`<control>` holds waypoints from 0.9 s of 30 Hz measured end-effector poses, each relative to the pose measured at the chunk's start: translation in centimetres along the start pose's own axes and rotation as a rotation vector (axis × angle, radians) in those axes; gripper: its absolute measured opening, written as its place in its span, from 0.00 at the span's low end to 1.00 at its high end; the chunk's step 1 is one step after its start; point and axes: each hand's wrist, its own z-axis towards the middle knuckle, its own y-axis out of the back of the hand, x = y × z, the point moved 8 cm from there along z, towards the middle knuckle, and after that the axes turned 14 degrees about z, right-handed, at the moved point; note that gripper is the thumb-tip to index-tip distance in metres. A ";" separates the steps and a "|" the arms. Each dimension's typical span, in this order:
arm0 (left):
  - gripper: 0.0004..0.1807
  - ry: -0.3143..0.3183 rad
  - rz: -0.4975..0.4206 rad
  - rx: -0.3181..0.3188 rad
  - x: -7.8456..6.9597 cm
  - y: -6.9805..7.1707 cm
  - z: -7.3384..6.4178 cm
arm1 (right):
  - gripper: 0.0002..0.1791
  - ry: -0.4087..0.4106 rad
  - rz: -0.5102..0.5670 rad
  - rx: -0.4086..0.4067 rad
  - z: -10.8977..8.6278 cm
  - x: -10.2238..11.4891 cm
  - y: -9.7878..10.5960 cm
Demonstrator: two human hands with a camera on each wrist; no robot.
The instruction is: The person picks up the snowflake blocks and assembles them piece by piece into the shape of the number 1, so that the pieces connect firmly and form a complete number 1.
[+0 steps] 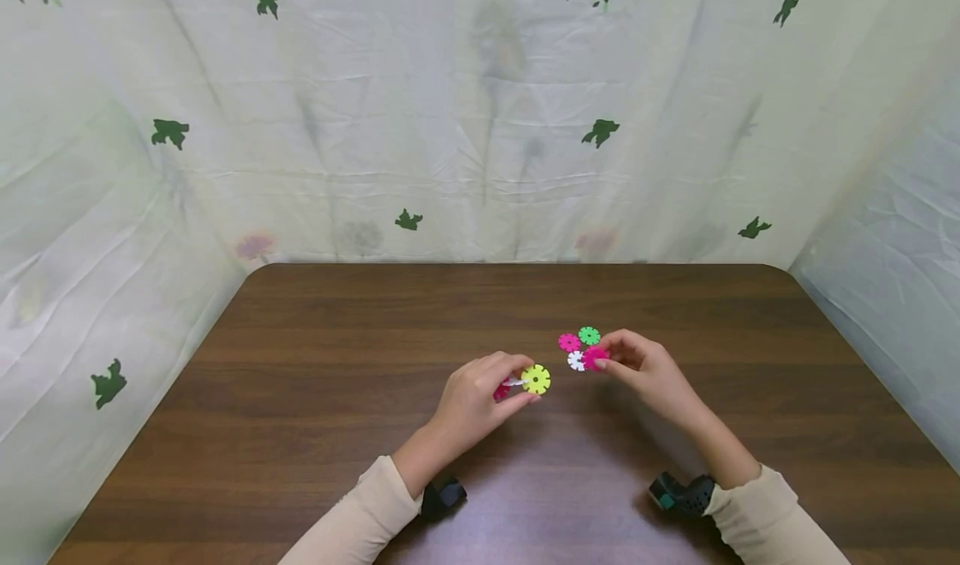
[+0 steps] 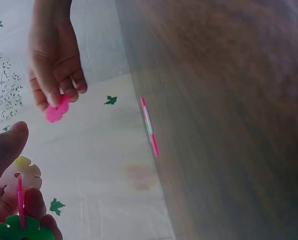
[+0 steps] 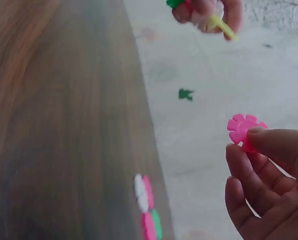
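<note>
My left hand point(image 1: 478, 392) grips a small build of slotted plastic discs. Its yellow disc point(image 1: 536, 379) faces up at the fingertips; the left wrist view also shows a white disc point(image 2: 32, 175), a pink disc point(image 2: 21, 200) seen edge-on and a green disc point(image 2: 26, 228). Fingers cover part of the build. To the right, my right hand point(image 1: 648, 373) pinches a single pink slotted disc point(image 3: 243, 129) between thumb and fingers. Just beyond, loose discs lie flat on the table: a green disc point(image 1: 589, 335), a pink disc point(image 1: 568, 342) and a white disc point(image 1: 576, 361), partly overlapped by the held one.
The brown wooden table point(image 1: 337, 315) reaches back to a pale curtain point(image 1: 450, 132) with leaf and bird prints, which also hangs at both sides. A dark wrist device point(image 1: 444, 498) sits under the left wrist, another device point(image 1: 681, 494) under the right.
</note>
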 end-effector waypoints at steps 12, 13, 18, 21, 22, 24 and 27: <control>0.18 0.009 -0.005 0.012 0.0 0.0 0.1 | 0.10 0.120 -0.038 0.087 0.0 3.1 -2.8; 0.18 0.009 -0.004 0.012 0.0 0.0 0.1 | 0.10 0.128 -0.038 0.095 0.0 3.3 -2.9; 0.18 0.003 -0.004 0.002 0.0 0.2 0.1 | 0.10 0.160 -0.030 0.133 0.0 3.7 -3.6; 0.19 -0.001 -0.008 -0.005 -0.1 0.2 0.2 | 0.09 0.170 -0.027 0.141 0.0 3.7 -3.9; 0.19 -0.003 -0.007 -0.007 -0.1 0.2 0.2 | 0.09 0.174 -0.029 0.143 0.1 3.8 -3.9; 0.19 -0.002 -0.008 -0.004 -0.1 0.2 0.2 | 0.08 0.189 -0.039 0.149 0.1 3.8 -4.1; 0.19 0.000 -0.011 -0.001 -0.1 0.1 0.2 | 0.08 0.224 -0.062 0.161 0.1 3.9 -4.4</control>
